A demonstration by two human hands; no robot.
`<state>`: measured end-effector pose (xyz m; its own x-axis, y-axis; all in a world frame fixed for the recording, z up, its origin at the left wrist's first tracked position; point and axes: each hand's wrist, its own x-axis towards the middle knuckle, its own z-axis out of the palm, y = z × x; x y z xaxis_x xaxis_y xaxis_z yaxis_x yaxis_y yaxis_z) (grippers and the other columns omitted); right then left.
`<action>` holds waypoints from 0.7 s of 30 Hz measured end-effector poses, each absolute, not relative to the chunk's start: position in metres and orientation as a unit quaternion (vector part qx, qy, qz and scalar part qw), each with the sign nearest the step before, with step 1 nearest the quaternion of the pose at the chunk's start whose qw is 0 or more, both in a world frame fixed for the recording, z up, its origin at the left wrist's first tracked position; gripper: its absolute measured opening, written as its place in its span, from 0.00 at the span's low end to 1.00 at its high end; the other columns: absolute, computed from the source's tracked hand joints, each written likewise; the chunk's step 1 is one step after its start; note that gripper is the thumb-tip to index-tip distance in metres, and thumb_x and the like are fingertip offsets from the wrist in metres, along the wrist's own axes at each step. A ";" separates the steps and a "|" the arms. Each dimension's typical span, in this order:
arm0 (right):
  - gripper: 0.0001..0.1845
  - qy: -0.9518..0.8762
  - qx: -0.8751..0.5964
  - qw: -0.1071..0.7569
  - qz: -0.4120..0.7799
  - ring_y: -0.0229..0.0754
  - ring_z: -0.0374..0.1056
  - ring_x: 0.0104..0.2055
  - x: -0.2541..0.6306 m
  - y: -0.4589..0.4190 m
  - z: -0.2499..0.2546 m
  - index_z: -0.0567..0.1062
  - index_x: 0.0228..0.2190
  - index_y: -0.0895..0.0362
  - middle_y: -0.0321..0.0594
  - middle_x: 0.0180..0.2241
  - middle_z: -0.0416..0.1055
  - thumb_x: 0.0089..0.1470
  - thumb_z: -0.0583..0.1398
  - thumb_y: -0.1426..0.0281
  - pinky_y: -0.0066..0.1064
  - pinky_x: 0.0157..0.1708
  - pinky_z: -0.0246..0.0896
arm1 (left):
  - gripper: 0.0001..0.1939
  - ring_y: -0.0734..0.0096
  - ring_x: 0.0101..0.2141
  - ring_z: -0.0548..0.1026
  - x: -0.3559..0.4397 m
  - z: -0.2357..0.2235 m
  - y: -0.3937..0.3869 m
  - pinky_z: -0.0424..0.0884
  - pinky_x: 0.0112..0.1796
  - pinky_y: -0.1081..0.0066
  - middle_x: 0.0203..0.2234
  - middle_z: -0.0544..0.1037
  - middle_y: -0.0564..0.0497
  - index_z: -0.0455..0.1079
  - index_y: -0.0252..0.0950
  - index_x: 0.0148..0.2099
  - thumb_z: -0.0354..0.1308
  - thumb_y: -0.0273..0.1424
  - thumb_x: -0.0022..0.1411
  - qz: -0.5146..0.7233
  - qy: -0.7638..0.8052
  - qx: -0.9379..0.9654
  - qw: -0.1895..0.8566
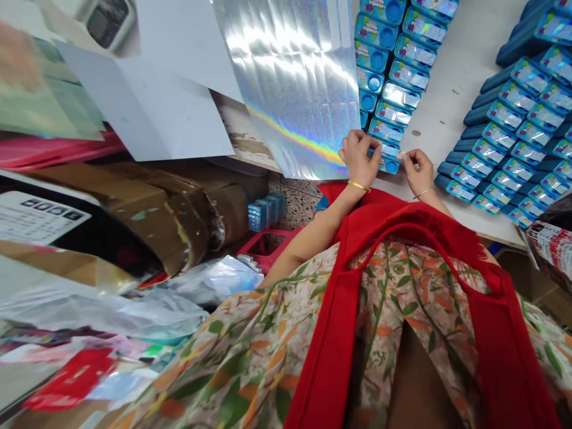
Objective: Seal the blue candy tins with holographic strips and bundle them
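Note:
My left hand (pixel 361 158) is bent over the near end of two rows of small blue boxes (pixel 399 94), its thumb and fingers pinched close to the nearest box. Whatever lies between those fingertips is too small to make out. Just right of that box, my right hand (pixel 419 173) has its thumb and forefinger pressed together, with a tiny pale bit at the tips that I cannot name. A shiny silver rainbow sheet (pixel 295 77) lies left of the rows, its near right corner beside my left hand. Shiny labels show on the box tops.
More blue boxes (pixel 513 137) stand in rows on the white table (pixel 440 101) to the right. White sheets (pixel 170 101) and a light device with a dark screen (pixel 107 24) lie at the left. Cardboard boxes (pixel 147 208) and a pink stool (pixel 268 241) are below the table edge.

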<state>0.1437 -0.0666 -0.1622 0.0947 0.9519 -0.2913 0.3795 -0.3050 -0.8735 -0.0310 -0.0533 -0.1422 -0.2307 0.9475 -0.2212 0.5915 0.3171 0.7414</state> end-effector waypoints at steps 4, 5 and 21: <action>0.25 -0.449 -0.666 0.322 0.502 0.37 0.59 0.27 0.141 -0.065 -0.175 0.70 0.31 0.51 0.29 0.24 0.63 0.50 0.65 0.43 0.33 0.34 0.61 | 0.24 0.44 0.59 0.66 -0.035 -0.140 -0.046 0.64 0.59 0.46 0.52 0.73 0.42 0.69 0.45 0.48 0.68 0.53 0.57 0.266 0.750 0.508 0.331; 0.25 -0.447 -0.660 0.321 0.513 0.37 0.58 0.27 0.141 -0.063 -0.177 0.70 0.32 0.51 0.29 0.24 0.63 0.49 0.65 0.42 0.33 0.34 0.61 | 0.26 0.44 0.60 0.66 -0.036 -0.139 -0.045 0.64 0.60 0.46 0.53 0.72 0.42 0.68 0.45 0.49 0.69 0.53 0.56 0.268 0.751 0.503 0.333; 0.20 -0.699 -0.633 0.243 0.227 0.55 0.67 0.56 0.107 0.051 -0.116 0.75 0.51 0.52 0.51 0.51 0.73 0.67 0.52 0.56 0.54 0.59 0.61 | 0.20 0.49 0.56 0.71 -0.146 -0.144 0.086 0.66 0.58 0.47 0.52 0.76 0.41 0.71 0.45 0.56 0.45 0.47 0.73 0.301 0.665 0.641 0.237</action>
